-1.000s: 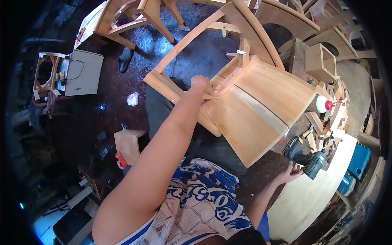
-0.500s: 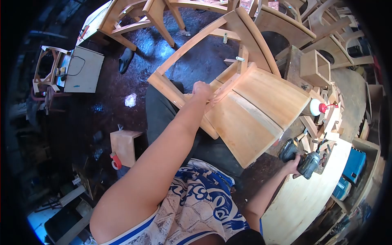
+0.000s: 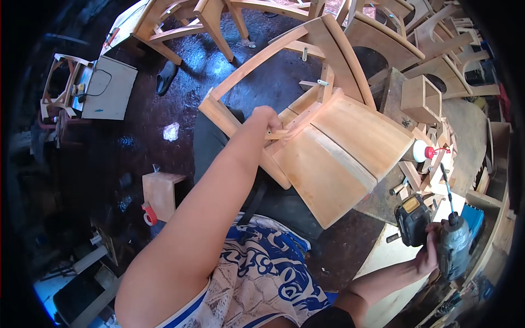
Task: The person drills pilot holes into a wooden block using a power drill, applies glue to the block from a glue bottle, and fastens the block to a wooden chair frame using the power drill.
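Observation:
A wooden chair point(image 3: 333, 180) lies tipped across my lap, its underside and inner joints facing up. My left hand point(image 3: 266, 117) is closed at the inner corner of its frame, beside a short wooden cross piece point(image 3: 277, 134); the fingertips are partly hidden. On the right, my right hand point(image 3: 430, 249) grips a cordless drill point(image 3: 455, 246) by its handle. A long thin bit points up and away from it, and the black battery point(image 3: 413, 218) faces the chair. The drill is apart from the chair.
Beyond the chair's right side are a white glue bottle point(image 3: 421, 151) with a red cap, wood offcuts point(image 3: 437, 169) and an open wooden box point(image 3: 421, 98). More chair frames point(image 3: 383, 38) stand behind. Red tape point(image 3: 149, 214) hangs by a small box point(image 3: 163, 191) on the left.
My right hand has lifted the drill off the pale board area, toward me and to the right, turning its bit upward. My left hand has shifted slightly left, exposing the short cross piece.

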`<state>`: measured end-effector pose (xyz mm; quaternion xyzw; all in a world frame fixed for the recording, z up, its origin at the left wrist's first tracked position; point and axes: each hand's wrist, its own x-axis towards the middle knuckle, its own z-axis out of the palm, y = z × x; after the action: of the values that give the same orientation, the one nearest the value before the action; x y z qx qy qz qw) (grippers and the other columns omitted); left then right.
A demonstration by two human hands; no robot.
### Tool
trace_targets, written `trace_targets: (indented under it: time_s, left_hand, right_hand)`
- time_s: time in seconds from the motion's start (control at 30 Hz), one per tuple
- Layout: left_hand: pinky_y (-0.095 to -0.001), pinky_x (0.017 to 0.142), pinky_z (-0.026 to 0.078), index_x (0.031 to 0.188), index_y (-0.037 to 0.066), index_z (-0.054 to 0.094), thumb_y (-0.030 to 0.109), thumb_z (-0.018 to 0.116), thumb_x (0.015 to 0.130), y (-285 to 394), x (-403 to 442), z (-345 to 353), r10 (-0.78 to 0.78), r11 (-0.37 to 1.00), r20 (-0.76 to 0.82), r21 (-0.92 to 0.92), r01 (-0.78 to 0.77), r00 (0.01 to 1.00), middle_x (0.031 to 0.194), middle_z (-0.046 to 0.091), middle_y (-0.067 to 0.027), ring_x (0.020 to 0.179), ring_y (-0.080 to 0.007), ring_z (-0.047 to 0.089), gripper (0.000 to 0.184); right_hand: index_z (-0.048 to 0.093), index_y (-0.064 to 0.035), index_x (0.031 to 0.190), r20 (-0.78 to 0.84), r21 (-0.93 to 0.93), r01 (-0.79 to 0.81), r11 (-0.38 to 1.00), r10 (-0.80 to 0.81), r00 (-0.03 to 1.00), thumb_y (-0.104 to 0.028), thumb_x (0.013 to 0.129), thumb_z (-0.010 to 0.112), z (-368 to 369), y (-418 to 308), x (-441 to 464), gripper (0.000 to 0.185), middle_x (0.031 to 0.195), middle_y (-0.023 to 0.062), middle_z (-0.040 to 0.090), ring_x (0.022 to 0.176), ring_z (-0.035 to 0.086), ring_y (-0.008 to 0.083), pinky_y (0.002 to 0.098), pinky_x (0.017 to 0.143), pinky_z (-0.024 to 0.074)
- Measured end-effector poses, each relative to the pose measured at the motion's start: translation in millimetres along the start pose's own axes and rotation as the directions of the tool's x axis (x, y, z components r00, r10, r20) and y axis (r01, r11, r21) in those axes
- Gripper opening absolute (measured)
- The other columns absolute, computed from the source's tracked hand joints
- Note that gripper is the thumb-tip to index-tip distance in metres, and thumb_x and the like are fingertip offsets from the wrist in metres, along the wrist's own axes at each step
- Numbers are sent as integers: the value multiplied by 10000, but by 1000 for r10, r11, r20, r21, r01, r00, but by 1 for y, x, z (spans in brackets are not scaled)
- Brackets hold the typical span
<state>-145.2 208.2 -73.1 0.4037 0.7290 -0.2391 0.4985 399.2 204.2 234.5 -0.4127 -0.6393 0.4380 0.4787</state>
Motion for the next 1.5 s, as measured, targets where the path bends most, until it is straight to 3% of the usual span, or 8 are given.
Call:
trace_targets:
  time_s: [0.1, 0.17, 0.27, 0.33, 0.63, 0.77, 1.03, 1.5]
  left_hand:
    - [-391, 902, 541, 1081, 135, 782, 314, 853, 721, -6, -2, -7, 1, 1000, 75, 7, -2, 997, 1146, 736, -89, 1069, -255, 696, 408]
    - [-389, 906, 536, 1063, 136, 787, 290, 840, 747, -6, 2, -1, 15, 999, 40, 34, -17, 999, 1134, 740, -86, 1061, -250, 699, 356]
    - [-374, 908, 527, 1049, 142, 790, 255, 834, 769, -2, 5, -5, -8, 999, 31, 53, 6, 1000, 1119, 746, -74, 1050, -236, 703, 306]
    - [-372, 896, 526, 1052, 151, 789, 251, 834, 777, 0, -5, -8, -34, 999, -18, 11, 35, 999, 1130, 747, -57, 1054, -226, 703, 296]
    - [-359, 954, 495, 1129, 197, 769, 309, 799, 806, -3, 32, -16, -21, 999, 198, 49, 12, 980, 1149, 746, -20, 1067, -209, 701, 343]
    - [-356, 940, 507, 1136, 189, 766, 337, 811, 784, -6, 17, -28, 7, 998, 294, 63, -27, 956, 1145, 745, -27, 1078, -210, 699, 384]
    - [-365, 913, 525, 1095, 156, 782, 285, 876, 714, -8, 14, -20, 31, 998, 119, 57, -38, 992, 1113, 756, -48, 1059, -231, 709, 413]
    - [-355, 895, 536, 1074, 134, 787, 232, 892, 706, -6, 20, -19, 8, 1000, 143, 23, -11, 990, 1093, 761, -41, 1046, -222, 718, 395]
  right_hand:
    - [556, 29, 1340, 140, -298, -95, 950, 142, 980, 19, 671, 769, 23, -6, 51, 702, 1161, 120, 660, 1118, 631, 273, 433, 1014, 496]
    - [571, 4, 1327, 385, -278, -78, 957, 186, 904, 2, 641, 794, 94, -7, 107, 721, 1150, 100, 669, 1099, 642, 253, 408, 965, 526]
    - [614, -12, 1216, 587, -504, -230, 832, 526, 616, -5, 614, 759, 226, -10, 171, 620, 1009, 65, 678, 907, 650, 179, 343, 812, 537]
    - [632, 12, 1054, 704, -524, -48, 850, 464, 538, 3, 586, 708, 290, 33, 193, 474, 850, 50, 661, 763, 614, 132, 313, 666, 496]
    - [625, 30, 570, 671, -739, 185, 648, 732, 117, 16, 515, 687, 436, 214, 241, 83, 542, 92, 605, 458, 580, 168, 310, 427, 405]
    - [674, 50, 597, 619, -774, 237, 587, 780, 92, 3, 522, 698, 456, 221, 235, 92, 565, 134, 632, 475, 611, 205, 339, 437, 443]
    - [708, 81, 730, 537, -819, 275, 504, 842, 57, -2, 559, 712, 476, 227, 234, 190, 684, 184, 679, 589, 694, 282, 376, 509, 543]
    - [670, 51, 689, 501, -844, 236, 481, 865, 26, 16, 557, 719, 484, 233, 228, 145, 658, 159, 635, 536, 638, 260, 387, 471, 509]
